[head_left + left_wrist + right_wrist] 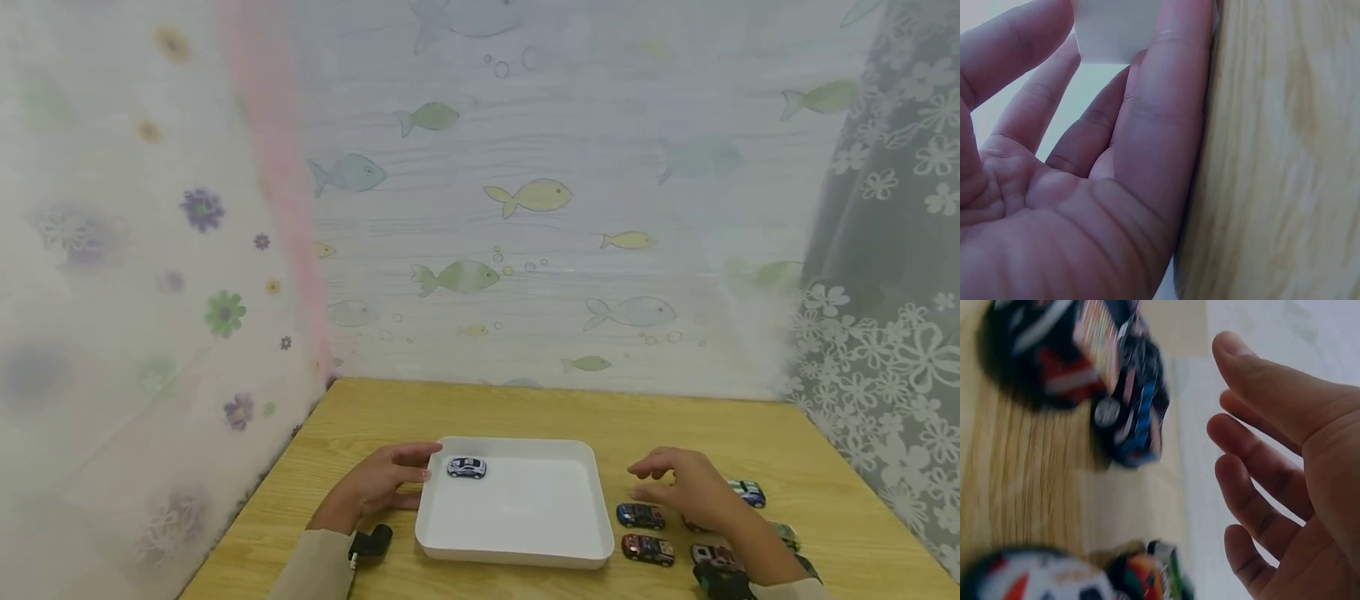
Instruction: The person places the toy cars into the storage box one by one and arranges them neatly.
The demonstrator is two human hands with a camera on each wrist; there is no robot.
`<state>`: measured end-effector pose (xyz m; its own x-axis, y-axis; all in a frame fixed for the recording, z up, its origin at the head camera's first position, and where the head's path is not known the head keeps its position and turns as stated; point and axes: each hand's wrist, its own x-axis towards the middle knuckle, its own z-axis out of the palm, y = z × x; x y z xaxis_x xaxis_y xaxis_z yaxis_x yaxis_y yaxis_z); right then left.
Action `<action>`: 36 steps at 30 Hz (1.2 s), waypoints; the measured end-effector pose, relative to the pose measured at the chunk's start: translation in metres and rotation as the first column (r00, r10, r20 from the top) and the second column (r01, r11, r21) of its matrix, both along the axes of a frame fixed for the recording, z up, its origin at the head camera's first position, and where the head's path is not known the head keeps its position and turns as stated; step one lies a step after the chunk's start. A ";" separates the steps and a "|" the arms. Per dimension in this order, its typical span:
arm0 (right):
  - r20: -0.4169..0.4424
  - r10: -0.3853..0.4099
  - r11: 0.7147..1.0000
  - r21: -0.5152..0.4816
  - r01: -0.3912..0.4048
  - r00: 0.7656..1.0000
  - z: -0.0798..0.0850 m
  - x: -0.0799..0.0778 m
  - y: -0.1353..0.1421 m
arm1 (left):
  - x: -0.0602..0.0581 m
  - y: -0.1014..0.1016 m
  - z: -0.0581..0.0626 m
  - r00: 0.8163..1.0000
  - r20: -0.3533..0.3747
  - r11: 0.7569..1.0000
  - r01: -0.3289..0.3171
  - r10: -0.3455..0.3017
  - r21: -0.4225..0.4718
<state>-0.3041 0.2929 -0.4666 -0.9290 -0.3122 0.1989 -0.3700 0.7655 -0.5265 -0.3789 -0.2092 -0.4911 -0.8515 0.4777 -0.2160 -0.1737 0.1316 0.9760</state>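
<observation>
1 car [467, 468] inside the tray [532, 512], other cars [648, 550] right of it

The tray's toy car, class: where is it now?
In the head view, the toy car sits inside the white tray, near its far left corner, close to the left hand.

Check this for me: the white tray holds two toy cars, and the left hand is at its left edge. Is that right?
Not quite: the head view shows just one toy car in the white tray. The left hand is at its left edge.
</observation>
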 end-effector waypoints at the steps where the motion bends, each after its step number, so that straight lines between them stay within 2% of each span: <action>1: 0.016 0.009 1.000 -0.005 -0.009 1.000 -0.001 -0.001 0.003 | 0.000 0.000 0.000 1.000 0.000 1.000 -0.001 0.001 -0.001; 6: 0.090 0.084 0.996 -0.040 -0.080 0.992 -0.007 -0.004 0.012 | -0.001 0.000 -0.001 1.000 0.006 1.000 -0.001 0.001 -0.002; 11: 0.142 0.165 0.985 -0.064 -0.158 0.976 -0.006 -0.002 0.015 | 0.005 0.000 -0.001 1.000 0.001 1.000 -0.007 0.007 0.007; 21: 0.237 0.238 0.969 -0.121 -0.215 0.942 -0.011 0.004 0.018 | 0.018 0.002 -0.001 1.000 0.006 1.000 -0.026 0.026 0.017; 31: 0.196 0.260 0.965 -0.090 -0.246 0.946 -0.005 0.010 0.007 | 0.021 0.002 0.001 0.999 0.015 0.999 -0.036 0.036 0.013; 36: 0.196 0.238 0.971 -0.068 -0.229 0.951 -0.004 0.011 0.006 | 0.021 0.003 0.001 0.999 0.021 0.999 -0.041 0.040 0.015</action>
